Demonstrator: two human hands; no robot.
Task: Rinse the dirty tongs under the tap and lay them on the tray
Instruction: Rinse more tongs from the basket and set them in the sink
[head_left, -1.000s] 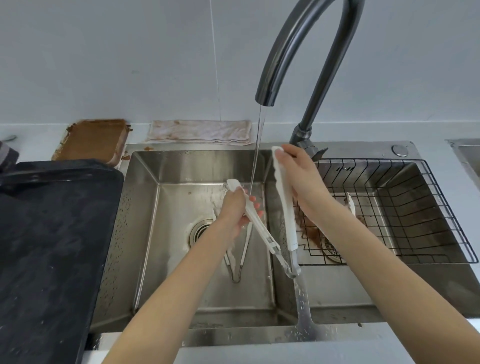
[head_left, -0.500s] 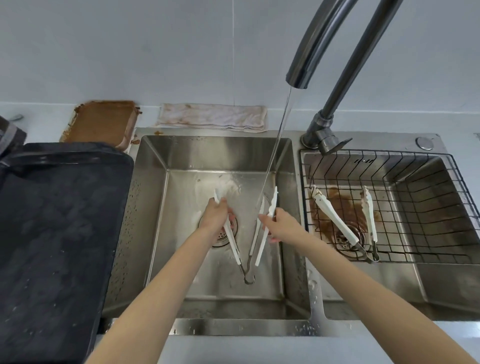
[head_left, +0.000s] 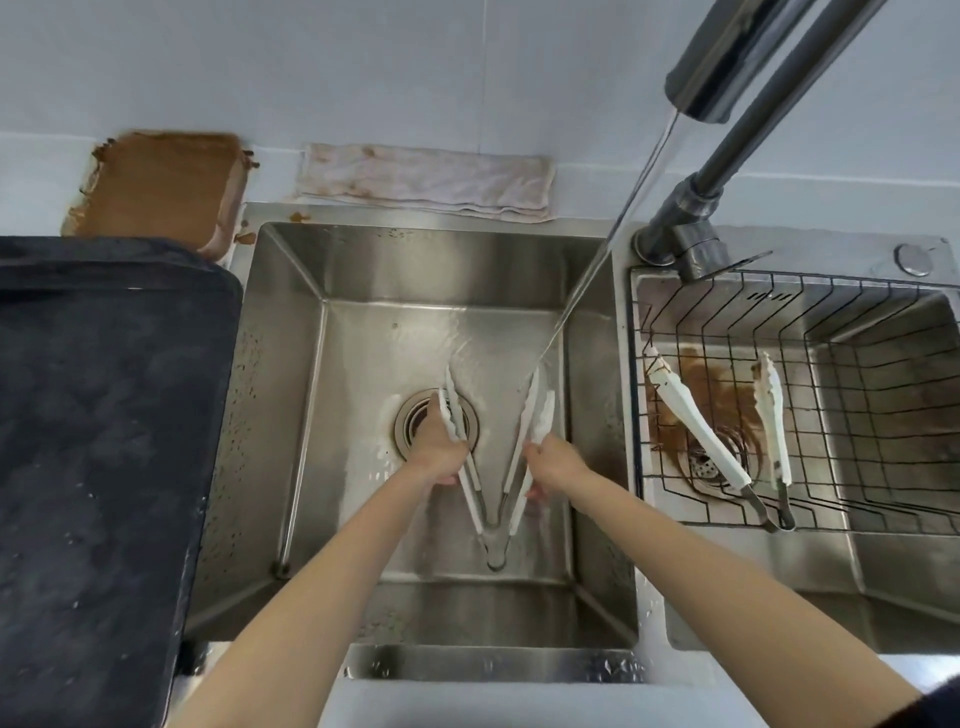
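White-armed steel tongs (head_left: 537, 410) are spread in a V low in the left sink basin (head_left: 291, 415), hinge toward me. My left hand (head_left: 441, 452) grips the left arm and my right hand (head_left: 556, 462) grips the right arm. Each side looks doubled, as if a second pair lies under the first. Water (head_left: 597, 270) from the tap (head_left: 701, 78) falls on the right arm's tip. Another pair of tongs (head_left: 696, 431) lies in the wire basket (head_left: 883, 415) over brown stains. The black tray (head_left: 104, 415) sits on the counter at the left.
A brown-smeared container (head_left: 161, 187) and a stained folded cloth (head_left: 426, 182) lie along the wall behind the sink. The tap's base (head_left: 680, 234) stands between the two basins. The drain (head_left: 415, 421) is under my left hand.
My hands have dropped from above the sink divider down into the left basin. The tongs are now spread wide near the drain, and the other pair is visible lying in the basket.
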